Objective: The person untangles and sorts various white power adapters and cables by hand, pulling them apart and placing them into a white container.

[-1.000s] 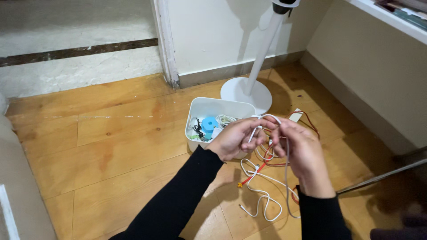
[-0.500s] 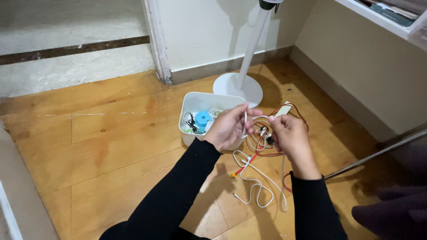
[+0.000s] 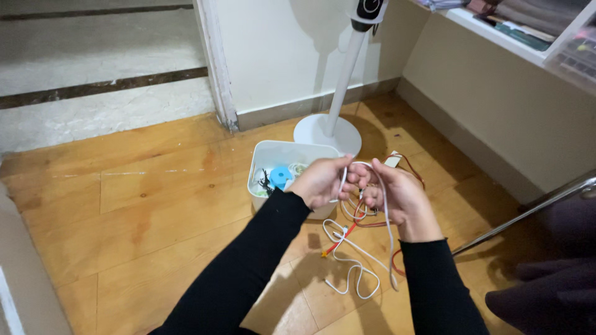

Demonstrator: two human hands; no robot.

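Observation:
My left hand and my right hand are held close together above the wooden floor, both in black sleeves. Both grip a white cable that loops over the fingers of my right hand and hangs down. Its loose end lies in curls on the floor. A red cable is tangled beneath my hands and trails on the boards. Just behind my left hand stands a white plastic bin with a blue round object and small cables inside.
A white fan stand with a round base stands behind the bin by the wall. A door frame and a stone step lie at the back left. A metal rod slants in at the right beside dark fabric.
The view has shifted a little. My right hand has opened out and the white cable now loops over its fingers, while my left hand keeps pinching the cable near the bin.

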